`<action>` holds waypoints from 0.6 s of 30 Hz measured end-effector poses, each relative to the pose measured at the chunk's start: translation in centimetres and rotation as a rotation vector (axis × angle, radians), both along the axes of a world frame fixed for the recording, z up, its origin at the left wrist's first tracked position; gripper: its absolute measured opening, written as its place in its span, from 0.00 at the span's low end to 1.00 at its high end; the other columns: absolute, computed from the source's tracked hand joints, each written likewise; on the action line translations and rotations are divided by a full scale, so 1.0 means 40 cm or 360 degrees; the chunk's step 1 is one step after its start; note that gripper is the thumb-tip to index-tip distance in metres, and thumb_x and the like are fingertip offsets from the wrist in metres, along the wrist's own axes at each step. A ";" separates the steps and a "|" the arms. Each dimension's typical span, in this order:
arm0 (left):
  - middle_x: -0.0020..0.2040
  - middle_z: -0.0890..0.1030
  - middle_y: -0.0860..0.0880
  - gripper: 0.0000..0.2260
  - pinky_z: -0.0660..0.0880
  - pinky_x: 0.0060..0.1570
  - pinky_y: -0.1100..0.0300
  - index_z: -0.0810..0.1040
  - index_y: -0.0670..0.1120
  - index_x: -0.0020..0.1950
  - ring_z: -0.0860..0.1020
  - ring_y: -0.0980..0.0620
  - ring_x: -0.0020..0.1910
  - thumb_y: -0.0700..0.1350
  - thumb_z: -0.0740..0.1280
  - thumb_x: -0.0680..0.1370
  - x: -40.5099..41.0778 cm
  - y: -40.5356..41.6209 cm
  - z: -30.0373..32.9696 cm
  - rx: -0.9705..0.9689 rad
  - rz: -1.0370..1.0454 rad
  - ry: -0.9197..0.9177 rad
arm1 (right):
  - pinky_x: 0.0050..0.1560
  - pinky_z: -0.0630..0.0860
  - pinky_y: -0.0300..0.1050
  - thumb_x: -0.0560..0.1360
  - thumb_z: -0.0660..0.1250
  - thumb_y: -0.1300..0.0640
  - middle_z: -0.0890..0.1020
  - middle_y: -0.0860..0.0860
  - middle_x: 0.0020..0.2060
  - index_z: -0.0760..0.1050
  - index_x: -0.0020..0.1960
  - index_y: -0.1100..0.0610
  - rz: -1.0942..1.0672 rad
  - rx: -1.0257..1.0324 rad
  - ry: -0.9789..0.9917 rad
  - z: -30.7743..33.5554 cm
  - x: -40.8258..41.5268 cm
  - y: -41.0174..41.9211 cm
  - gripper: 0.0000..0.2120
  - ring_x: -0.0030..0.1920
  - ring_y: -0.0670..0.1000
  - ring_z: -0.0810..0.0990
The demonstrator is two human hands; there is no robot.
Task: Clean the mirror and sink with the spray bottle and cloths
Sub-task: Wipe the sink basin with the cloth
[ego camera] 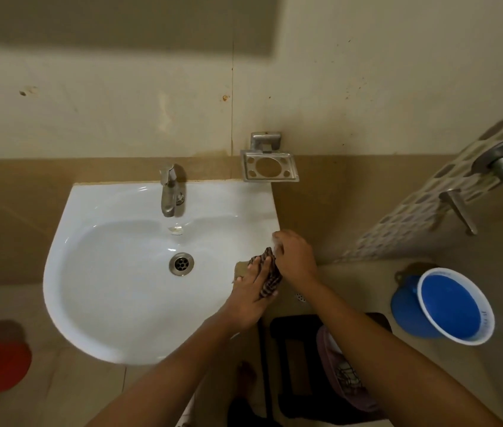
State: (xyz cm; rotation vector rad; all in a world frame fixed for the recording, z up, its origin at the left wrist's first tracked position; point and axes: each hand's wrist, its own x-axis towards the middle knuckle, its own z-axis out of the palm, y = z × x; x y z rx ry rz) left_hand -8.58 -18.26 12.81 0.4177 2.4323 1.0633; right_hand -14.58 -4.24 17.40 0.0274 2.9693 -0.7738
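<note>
Two hands meet at sink (114, 303) right rim. Left hand (248, 298) and right hand (294, 257) both hold checked cloth (270, 277). Cloth looks soft, light, floppy; best bunched up in fingers.

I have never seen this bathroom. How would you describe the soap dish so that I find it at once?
Start from the white sink against the wall and find its tap at the back. To the right of the tap, just above the sink's back right corner, the soap dish sticks out from the wall on a metal bracket. It is the only rectangular metal tray there, empty, with an oval hole in its floor.
</note>
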 end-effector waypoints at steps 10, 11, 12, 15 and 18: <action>0.80 0.48 0.50 0.32 0.55 0.75 0.43 0.39 0.60 0.78 0.52 0.45 0.78 0.60 0.54 0.80 0.159 -0.184 0.058 -0.0386 -0.0311 0.0072 | 0.70 0.65 0.46 0.78 0.61 0.65 0.72 0.55 0.70 0.74 0.68 0.60 0.0084 0.0180 0.0045 -0.017 0.190 -0.135 0.19 0.73 0.52 0.66; 0.80 0.51 0.49 0.32 0.58 0.73 0.43 0.40 0.58 0.78 0.55 0.43 0.77 0.60 0.54 0.80 0.179 -0.204 0.058 -0.0466 -0.0335 0.0182 | 0.71 0.65 0.46 0.78 0.61 0.65 0.72 0.55 0.70 0.74 0.68 0.61 0.0099 0.0173 0.0063 -0.021 0.213 -0.152 0.18 0.73 0.53 0.66; 0.79 0.53 0.47 0.32 0.60 0.72 0.44 0.41 0.55 0.79 0.57 0.42 0.76 0.59 0.54 0.80 0.199 -0.222 0.059 -0.0544 -0.0360 0.0301 | 0.71 0.65 0.46 0.78 0.61 0.66 0.73 0.56 0.70 0.74 0.67 0.61 0.0111 0.0167 0.0083 -0.024 0.235 -0.169 0.18 0.73 0.53 0.66; 0.77 0.59 0.43 0.33 0.62 0.69 0.45 0.43 0.50 0.79 0.62 0.40 0.71 0.56 0.54 0.78 0.256 -0.278 0.049 -0.0781 -0.0414 0.0557 | 0.69 0.67 0.50 0.75 0.61 0.69 0.77 0.59 0.65 0.77 0.63 0.65 0.0152 0.0164 0.0133 -0.025 0.294 -0.214 0.17 0.69 0.58 0.70; 0.69 0.70 0.41 0.32 0.69 0.61 0.45 0.51 0.47 0.78 0.72 0.39 0.63 0.55 0.55 0.76 0.295 -0.342 0.025 -0.0948 -0.0385 0.0795 | 0.63 0.72 0.55 0.72 0.63 0.70 0.81 0.61 0.56 0.80 0.56 0.66 0.0220 0.0213 0.0204 -0.024 0.349 -0.253 0.14 0.61 0.61 0.76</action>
